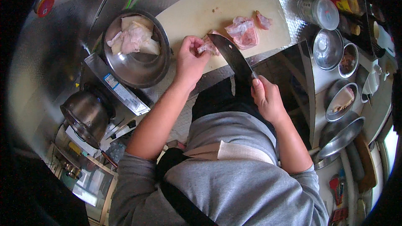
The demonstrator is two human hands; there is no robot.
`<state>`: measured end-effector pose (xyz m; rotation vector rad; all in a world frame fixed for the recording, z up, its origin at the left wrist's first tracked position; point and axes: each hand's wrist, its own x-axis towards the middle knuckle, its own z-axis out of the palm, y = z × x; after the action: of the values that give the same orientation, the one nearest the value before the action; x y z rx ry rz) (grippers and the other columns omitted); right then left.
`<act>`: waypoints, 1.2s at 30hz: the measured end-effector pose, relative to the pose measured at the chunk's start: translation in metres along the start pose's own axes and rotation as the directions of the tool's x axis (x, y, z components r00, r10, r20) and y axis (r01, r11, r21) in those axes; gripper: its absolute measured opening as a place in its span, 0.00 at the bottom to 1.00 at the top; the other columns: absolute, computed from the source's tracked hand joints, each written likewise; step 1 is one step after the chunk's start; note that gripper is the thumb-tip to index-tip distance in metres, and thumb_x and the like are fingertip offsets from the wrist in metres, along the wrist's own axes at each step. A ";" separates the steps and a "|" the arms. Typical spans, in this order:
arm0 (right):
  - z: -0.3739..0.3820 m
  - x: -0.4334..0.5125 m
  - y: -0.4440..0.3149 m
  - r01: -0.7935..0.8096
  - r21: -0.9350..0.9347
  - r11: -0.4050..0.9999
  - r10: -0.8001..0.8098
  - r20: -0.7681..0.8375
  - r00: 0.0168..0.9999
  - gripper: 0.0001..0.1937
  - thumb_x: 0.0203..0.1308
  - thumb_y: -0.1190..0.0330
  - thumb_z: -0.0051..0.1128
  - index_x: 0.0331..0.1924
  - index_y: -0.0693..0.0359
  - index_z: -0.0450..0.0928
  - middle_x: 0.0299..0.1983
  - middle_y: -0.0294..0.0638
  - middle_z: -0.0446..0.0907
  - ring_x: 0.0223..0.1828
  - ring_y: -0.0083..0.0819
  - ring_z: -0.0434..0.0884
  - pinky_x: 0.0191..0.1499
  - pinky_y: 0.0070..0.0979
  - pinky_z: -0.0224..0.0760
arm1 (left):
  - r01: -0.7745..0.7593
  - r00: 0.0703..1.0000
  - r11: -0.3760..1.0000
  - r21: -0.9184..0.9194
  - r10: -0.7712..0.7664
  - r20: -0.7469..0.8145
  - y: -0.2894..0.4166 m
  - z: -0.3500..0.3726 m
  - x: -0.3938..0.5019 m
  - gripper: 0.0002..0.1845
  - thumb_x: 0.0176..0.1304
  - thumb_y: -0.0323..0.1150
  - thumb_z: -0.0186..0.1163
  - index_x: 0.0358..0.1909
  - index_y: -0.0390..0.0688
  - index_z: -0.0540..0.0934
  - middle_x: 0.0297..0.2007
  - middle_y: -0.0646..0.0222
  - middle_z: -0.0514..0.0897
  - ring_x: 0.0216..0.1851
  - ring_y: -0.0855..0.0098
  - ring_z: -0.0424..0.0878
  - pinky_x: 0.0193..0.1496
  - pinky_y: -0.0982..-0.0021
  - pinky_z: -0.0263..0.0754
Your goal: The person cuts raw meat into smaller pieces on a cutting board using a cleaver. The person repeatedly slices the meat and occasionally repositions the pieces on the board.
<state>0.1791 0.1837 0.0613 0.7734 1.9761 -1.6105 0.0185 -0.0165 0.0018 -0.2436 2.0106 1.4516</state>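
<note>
My left hand (192,59) pinches a small piece of raw meat (209,47) near the front edge of a pale cutting board (194,12). In my right hand (267,97) is the handle of a cleaver (230,53), its dark blade slanting up and to the left. The blade's far end overlaps the held meat, and I cannot tell how deep its edge sits. Beyond the blade, a larger slab of raw meat (243,33) and a smaller scrap (263,21) lie on the board.
Left of the board stands a steel bowl (135,72) with pale raw meat or skin (133,39) inside. A steel pot (86,116) is nearer me. On the right are a lidded plastic jar (325,14), metal bowls (328,50) and a bowl with raw meat (340,100).
</note>
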 end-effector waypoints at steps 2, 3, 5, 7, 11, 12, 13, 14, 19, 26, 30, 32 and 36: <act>0.000 0.001 -0.001 -0.007 0.010 1.000 0.007 -0.008 1.000 0.25 0.85 0.52 0.40 0.35 0.64 0.73 0.21 0.34 0.71 0.22 0.22 0.68 0.27 0.26 0.62 | -0.082 0.994 0.992 0.097 0.075 0.074 -0.003 -0.006 0.006 0.20 0.61 0.16 0.68 0.52 0.39 0.74 0.46 0.68 0.81 0.47 0.75 0.81 0.52 0.73 0.77; 0.000 0.002 -0.002 -0.015 0.019 1.000 0.015 -0.008 1.000 0.25 0.85 0.51 0.39 0.35 0.64 0.73 0.21 0.34 0.71 0.22 0.22 0.68 0.27 0.25 0.62 | -0.136 0.986 0.976 0.168 0.117 0.118 -0.006 -0.010 0.009 0.20 0.61 0.16 0.68 0.52 0.40 0.73 0.46 0.68 0.81 0.48 0.75 0.81 0.53 0.73 0.76; 0.001 0.003 -0.003 -0.017 0.036 0.999 0.017 -0.014 1.000 0.26 0.85 0.51 0.39 0.35 0.64 0.73 0.21 0.34 0.71 0.22 0.22 0.68 0.27 0.25 0.62 | -0.218 0.967 0.949 0.227 0.178 0.182 -0.013 -0.018 0.014 0.20 0.60 0.16 0.68 0.52 0.40 0.74 0.46 0.67 0.80 0.49 0.74 0.81 0.53 0.72 0.78; 0.000 0.003 -0.003 -0.010 0.049 0.999 0.011 -0.030 0.999 0.26 0.85 0.50 0.39 0.35 0.64 0.73 0.21 0.34 0.71 0.22 0.22 0.68 0.27 0.26 0.63 | -0.269 0.949 0.942 0.202 0.224 0.223 -0.013 -0.019 0.016 0.19 0.59 0.16 0.68 0.50 0.40 0.75 0.46 0.65 0.79 0.49 0.71 0.82 0.49 0.69 0.81; 0.000 0.003 -0.007 -0.054 0.010 0.998 0.054 -0.040 0.998 0.22 0.83 0.56 0.47 0.38 0.69 0.77 0.25 0.58 0.78 0.27 0.58 0.79 0.34 0.43 0.72 | -0.240 0.968 0.944 0.227 0.217 0.123 -0.015 -0.006 0.010 0.19 0.60 0.17 0.69 0.50 0.39 0.76 0.47 0.65 0.81 0.50 0.71 0.83 0.51 0.69 0.81; 0.000 0.003 -0.005 -0.052 0.000 0.999 0.052 -0.042 0.998 0.22 0.83 0.56 0.47 0.38 0.69 0.77 0.25 0.58 0.78 0.28 0.59 0.79 0.34 0.43 0.72 | -0.263 0.965 0.901 0.346 0.241 0.106 -0.017 -0.004 0.010 0.18 0.61 0.17 0.69 0.50 0.39 0.76 0.48 0.66 0.82 0.51 0.72 0.83 0.54 0.69 0.80; 0.001 0.004 -0.004 -0.051 -0.011 0.999 0.050 -0.044 0.998 0.22 0.83 0.56 0.47 0.38 0.69 0.77 0.26 0.58 0.79 0.28 0.59 0.79 0.35 0.44 0.73 | -0.278 0.959 0.843 0.460 0.267 0.091 -0.018 -0.003 0.010 0.17 0.63 0.18 0.69 0.51 0.38 0.76 0.49 0.67 0.83 0.52 0.73 0.83 0.56 0.69 0.79; 0.000 0.004 -0.005 -0.048 -0.012 0.999 0.047 -0.046 0.998 0.22 0.83 0.56 0.47 0.38 0.69 0.77 0.26 0.59 0.79 0.29 0.60 0.80 0.35 0.44 0.73 | -0.311 0.950 0.862 0.400 0.297 0.099 -0.020 -0.004 0.008 0.16 0.64 0.19 0.69 0.51 0.38 0.77 0.48 0.67 0.83 0.51 0.72 0.83 0.56 0.69 0.79; -0.003 0.005 -0.005 -0.077 0.008 0.997 0.078 -0.038 0.996 0.22 0.82 0.56 0.47 0.37 0.69 0.76 0.27 0.60 0.80 0.31 0.63 0.81 0.36 0.45 0.73 | -0.051 0.983 0.989 -0.135 0.073 0.169 -0.013 -0.020 0.004 0.14 0.68 0.20 0.67 0.53 0.36 0.79 0.48 0.65 0.85 0.49 0.71 0.85 0.57 0.67 0.82; 0.004 -0.023 -0.016 0.116 -0.156 0.981 -0.123 -0.034 0.992 0.17 0.78 0.59 0.56 0.37 0.66 0.73 0.26 0.61 0.79 0.33 0.67 0.81 0.34 0.50 0.75 | 0.111 0.993 0.929 -0.354 -0.117 0.004 -0.010 -0.017 -0.008 0.09 0.69 0.21 0.67 0.48 0.32 0.80 0.47 0.61 0.86 0.47 0.70 0.86 0.53 0.69 0.85; 0.024 -0.030 -0.013 0.233 -0.294 0.927 -0.268 -0.084 0.960 0.17 0.74 0.58 0.61 0.40 0.65 0.73 0.32 0.59 0.82 0.32 0.66 0.82 0.34 0.53 0.75 | 0.121 0.985 0.884 -0.452 -0.162 -0.052 -0.012 -0.009 -0.015 0.08 0.70 0.23 0.68 0.47 0.33 0.81 0.44 0.64 0.85 0.44 0.71 0.86 0.52 0.69 0.85; 0.030 -0.027 -0.008 0.242 -0.359 0.902 -0.287 -0.076 0.955 0.17 0.73 0.57 0.62 0.40 0.64 0.73 0.31 0.58 0.82 0.32 0.65 0.82 0.34 0.53 0.76 | 0.133 0.978 0.870 -0.474 -0.192 -0.077 -0.014 -0.006 -0.015 0.08 0.70 0.24 0.68 0.47 0.34 0.81 0.42 0.66 0.84 0.42 0.72 0.86 0.51 0.69 0.85; 0.033 -0.024 -0.007 0.261 -0.402 0.877 -0.324 -0.095 0.941 0.18 0.73 0.56 0.62 0.41 0.64 0.73 0.30 0.58 0.82 0.31 0.63 0.83 0.33 0.53 0.77 | 0.119 0.976 0.892 -0.436 -0.185 -0.112 -0.015 -0.003 -0.014 0.06 0.70 0.23 0.67 0.45 0.34 0.81 0.39 0.68 0.84 0.39 0.72 0.85 0.50 0.68 0.86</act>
<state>0.1920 0.1474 0.0757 0.4743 2.5250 -1.2713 0.0357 -0.0279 -0.0015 -0.7017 1.7142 1.8027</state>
